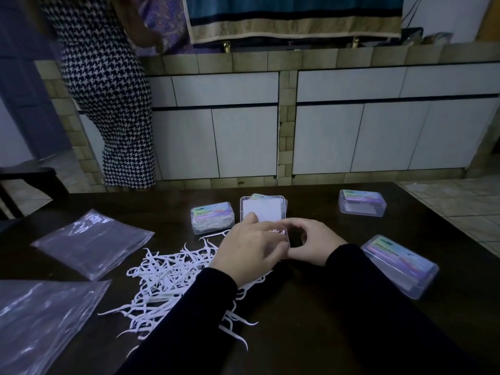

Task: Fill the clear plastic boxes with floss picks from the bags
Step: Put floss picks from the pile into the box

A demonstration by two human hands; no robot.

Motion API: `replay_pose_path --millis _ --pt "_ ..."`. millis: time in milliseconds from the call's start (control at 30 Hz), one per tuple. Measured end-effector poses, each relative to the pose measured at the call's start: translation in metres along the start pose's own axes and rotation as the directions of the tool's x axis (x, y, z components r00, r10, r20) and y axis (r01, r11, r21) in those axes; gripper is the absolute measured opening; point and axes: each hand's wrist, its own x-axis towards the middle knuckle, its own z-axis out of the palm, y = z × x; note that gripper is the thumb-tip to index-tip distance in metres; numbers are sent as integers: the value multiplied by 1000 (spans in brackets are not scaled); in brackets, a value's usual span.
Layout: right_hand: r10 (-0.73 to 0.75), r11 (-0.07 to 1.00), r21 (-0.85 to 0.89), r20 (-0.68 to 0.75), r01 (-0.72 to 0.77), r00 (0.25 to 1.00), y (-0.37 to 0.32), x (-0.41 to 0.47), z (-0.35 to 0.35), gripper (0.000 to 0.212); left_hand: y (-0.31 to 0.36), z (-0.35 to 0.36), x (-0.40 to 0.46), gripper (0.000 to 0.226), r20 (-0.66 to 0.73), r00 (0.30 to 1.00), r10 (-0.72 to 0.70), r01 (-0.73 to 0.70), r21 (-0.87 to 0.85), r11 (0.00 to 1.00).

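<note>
So an open clear box is being worked on in the middle of the dark table, with its lid being propped up behind the fingers. The left hand is being held over the box mouth with fingers curled down, and it looks like a few floss picks are being pinched or pushed in, though what exactly is being gripped can't be made out under the fingers. The right hand is being curled round the box's right side, so the box is being steadied there. The loose pile of floss picks is being left spread out just left of the box and under the left sleeve, with two emptied-looking bags lying further left. A filled box is sitting just beside the lid, and two more closed boxes are being kept off to the right, well apart. What's probably going to go wrong: picks are being tangled by their hooked ends, so stragglers could get dragged out again, or left poking over the rim so the lid won't snap shut. Picks could also be swept off the table edge by that sleeve.
</note>
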Motion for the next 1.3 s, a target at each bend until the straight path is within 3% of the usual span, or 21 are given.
replay_pose_path --millis 100,200,333,433,700,800,867,1033,1300 --pt "18 1000 -22 9 -18 1000 -1 1 0 72 -8 -7 -3 30 -102 986 -130 122 -89 989" --pt "69 997 -23 -9 -69 998 -2 1 2 81 -25 -15 -8 24 -229 892 -389 350 -194 917" --pt "71 997 -15 -13 -71 997 -3 1 2 83 -45 -20 -19 9 -68 795 -602 523 -424 739" --pt "75 997 -16 -15 -75 997 -6 0 1 82 -47 -15 -20 7 41 797 -603 564 -407 718" --pt "81 996 -23 -19 -81 997 -5 1 2 82 -47 -15 -19 14 63 819 -570 540 -419 730" --pt "79 996 -28 -18 -79 997 -3 1 3 84 -52 -25 -23 8 154 839 -522 527 -468 709" --pt "79 997 -24 -20 -79 997 -3 1 3 84 -51 -27 -24 15 211 846 -489 526 -475 706" --pt "63 998 -27 -14 -63 998 -6 -1 2 83 -42 -25 -20 20 182 848 -497 520 -467 716" --pt "56 998 -14 -11 -56 998 -8 -2 1 81 -54 -24 -24 28 249 828 -502 555 -487 675"
